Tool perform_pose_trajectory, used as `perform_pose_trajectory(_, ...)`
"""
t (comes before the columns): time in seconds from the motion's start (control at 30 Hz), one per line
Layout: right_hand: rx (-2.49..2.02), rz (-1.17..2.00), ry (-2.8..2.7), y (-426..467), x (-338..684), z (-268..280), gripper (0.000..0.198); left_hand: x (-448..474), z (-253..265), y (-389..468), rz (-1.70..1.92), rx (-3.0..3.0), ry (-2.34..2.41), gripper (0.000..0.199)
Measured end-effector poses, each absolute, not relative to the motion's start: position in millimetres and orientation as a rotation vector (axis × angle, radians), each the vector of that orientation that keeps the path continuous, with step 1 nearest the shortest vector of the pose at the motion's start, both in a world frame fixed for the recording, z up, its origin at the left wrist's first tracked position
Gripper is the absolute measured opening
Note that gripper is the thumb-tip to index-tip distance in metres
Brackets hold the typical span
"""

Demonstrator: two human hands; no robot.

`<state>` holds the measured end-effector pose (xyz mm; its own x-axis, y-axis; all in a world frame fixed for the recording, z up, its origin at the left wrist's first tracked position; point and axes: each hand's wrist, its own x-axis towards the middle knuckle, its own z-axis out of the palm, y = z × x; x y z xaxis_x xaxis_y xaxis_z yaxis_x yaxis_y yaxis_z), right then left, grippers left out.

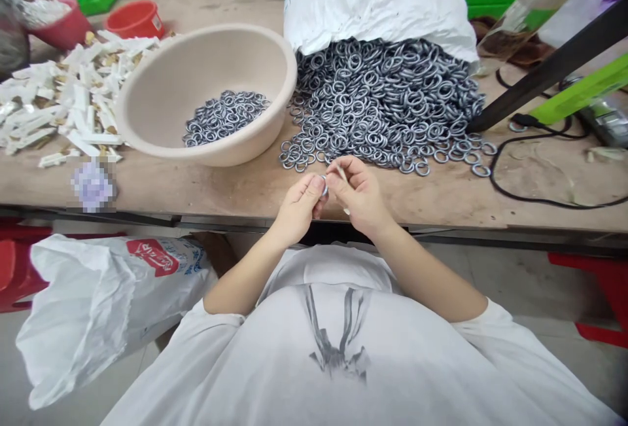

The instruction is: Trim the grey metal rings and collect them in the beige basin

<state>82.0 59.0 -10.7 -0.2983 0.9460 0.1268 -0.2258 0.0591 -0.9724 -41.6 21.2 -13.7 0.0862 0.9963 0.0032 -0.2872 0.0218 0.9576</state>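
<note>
Between thumb and fingers, my left hand (300, 207) pinches a small metallic ring (324, 184) near the table's front edge. My right hand (357, 195) is closed on a thin white stick (342, 174) whose lower end pokes out below the fingers. Both hands nearly meet; whether the stick touches the ring I cannot tell. Just beyond them, a large heap of grey metallic rings (377, 105) spills from a white sack (377, 4). To the left stands a wide beige basin (206, 53) with many such rings (226, 117) in its bottom.
White plastic pieces (81, 95) lie piled at the left, near a red bowl (135, 19). A black bar (549, 69) and a black cable (534, 202) are at the right. An open white bag (98, 308) stands below the table edge at the left.
</note>
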Motion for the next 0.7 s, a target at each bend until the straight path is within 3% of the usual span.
perform_pose_trajectory(0.2,-0.743,1.292,-1.693,60,106,-3,0.042,-44,-5,15,1.212,0.847,0.808,0.045)
perform_pose_trajectory(0.43,-0.713,0.816,-2.093,43,115,4,0.043,-43,-4,16,1.226,0.755,0.843,0.046)
perform_pose_trajectory(0.6,-0.789,0.93,-2.059,56,115,-5,0.048,-44,-3,10,1.179,0.811,0.758,0.042)
perform_pose_trajectory(0.7,-1.069,0.937,-1.958,79,113,-15,0.051,-48,-6,3,1.06,0.931,0.68,0.042)
